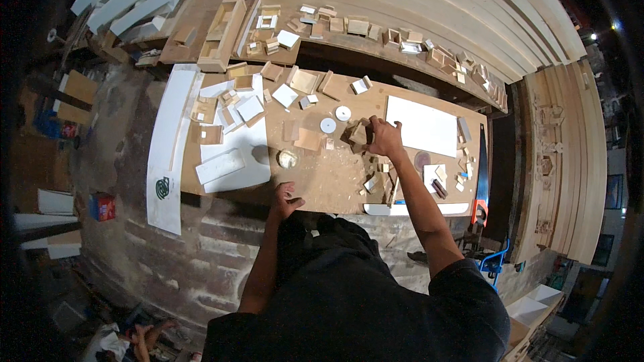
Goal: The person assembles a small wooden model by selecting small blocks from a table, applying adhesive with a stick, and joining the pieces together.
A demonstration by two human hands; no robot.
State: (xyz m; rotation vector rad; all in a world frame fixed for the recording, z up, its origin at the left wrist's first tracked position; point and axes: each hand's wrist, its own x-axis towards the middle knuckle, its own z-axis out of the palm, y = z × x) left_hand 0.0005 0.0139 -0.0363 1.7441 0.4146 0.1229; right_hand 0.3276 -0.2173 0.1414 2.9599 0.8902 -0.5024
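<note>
My right hand (386, 138) is over the middle of the wooden worktable (315, 191), its fingers and thumb closed on a small wooden block (359, 133). The fingers partly hide the block. Near the table's front edge, my left hand (287, 201) holds nothing, its fingers loosely bent and apart. A small round container with pale contents (287, 159) stands just beyond it. Two white discs (327, 125) lie between the hands, farther back. Left of them are thin wooden squares (308, 139). Small wood offcuts (380, 177) lie nearer me, below my right hand.
White sheets (251, 154) and small wooden boxes (305, 80) cover the table's left part. At the right lie a white board (422, 126) and a handsaw (480, 188). A shelf (376, 43) with small wooden pieces runs behind. Someone else's hands (142, 342) show at lower left.
</note>
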